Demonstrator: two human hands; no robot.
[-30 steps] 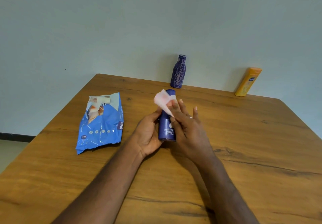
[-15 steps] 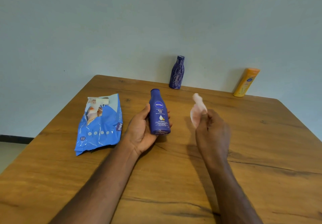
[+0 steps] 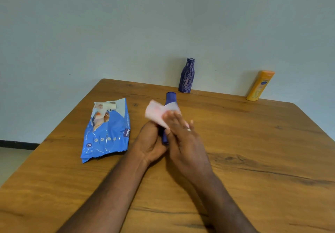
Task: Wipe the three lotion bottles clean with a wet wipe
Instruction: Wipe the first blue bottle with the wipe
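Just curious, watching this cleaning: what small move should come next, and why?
Probably draw the wet wipe down the blue bottle. The right hand presses it near the bottle's neck, the left hand grips the base, and the lower body is not yet covered.
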